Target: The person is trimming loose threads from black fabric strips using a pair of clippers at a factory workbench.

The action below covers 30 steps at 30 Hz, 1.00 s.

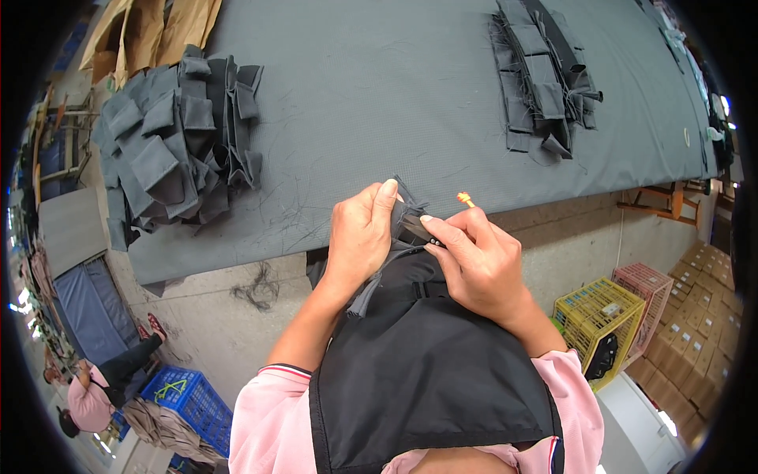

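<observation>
My left hand (359, 235) is closed, thumb against fingers, on a dark grey fabric strip (365, 296) at the table's near edge. Loose threads stick up from the strip beside the thumb, and its lower end hangs over my black apron (430, 371). Pinched in my right hand (483, 261) are small dark thread snips (415, 227), their blades against the fabric by my left fingertips. A small orange and yellow piece (466, 199) pokes out above the right hand's fingers; what it belongs to is unclear. The fingers partly cover both snips and strip.
Grey cloth covers the table (355, 103). A heap of grey fabric pieces (170, 142) lies left, a narrower stack (541, 79) far right. Brown paper (158, 31) is far left. Yellow (596, 316) and blue crates (189, 407) stand on the floor; another person (91, 399) sits at lower left.
</observation>
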Tool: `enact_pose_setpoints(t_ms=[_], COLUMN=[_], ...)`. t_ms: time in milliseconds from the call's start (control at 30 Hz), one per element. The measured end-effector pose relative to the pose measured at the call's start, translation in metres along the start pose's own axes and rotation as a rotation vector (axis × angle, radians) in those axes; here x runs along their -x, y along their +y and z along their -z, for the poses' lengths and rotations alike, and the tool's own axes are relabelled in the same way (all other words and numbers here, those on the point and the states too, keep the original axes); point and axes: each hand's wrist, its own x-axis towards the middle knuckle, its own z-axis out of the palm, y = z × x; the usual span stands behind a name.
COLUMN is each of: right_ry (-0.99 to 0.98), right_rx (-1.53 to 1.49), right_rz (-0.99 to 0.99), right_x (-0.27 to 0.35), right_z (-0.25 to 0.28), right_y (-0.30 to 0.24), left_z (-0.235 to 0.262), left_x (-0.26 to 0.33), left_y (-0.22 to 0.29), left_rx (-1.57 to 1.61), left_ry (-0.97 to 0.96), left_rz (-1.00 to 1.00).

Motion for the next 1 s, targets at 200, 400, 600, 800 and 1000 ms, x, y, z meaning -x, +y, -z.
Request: enact_pose_setpoints(t_ms=[200, 400, 600, 800, 1000], right_ry=[0.062, 0.091, 0.166, 0.041, 0.143], right_rx=[0.02, 0.053, -0.234, -0.085, -0.061], right_rz=[-0.025, -0.04, -0.249, -0.096, -0.037], right_x=[0.003, 0.007, 0.009, 0.003, 0.006], right_z=[-0.009, -0.013, -0.007, -0.008, -0.011], right_y=[0.0, -0.002, 0.0, 0.001, -0.001], left_z=[-0.002, -0.005, -0.003, -0.002, -0.001], left_x=[0.003, 0.002, 0.0, 0.001, 0.0], left_y=[0.001, -0.004, -0.011, -0.01, -0.018], left_rx=[-0.065, -0.029, 0.096, 0.1, 0.112], left_ry=[0.055, 0.069, 0.02, 0.003, -0.004], left_rz=[-0.048, -0.036, 0.014, 0.034, 0.037])
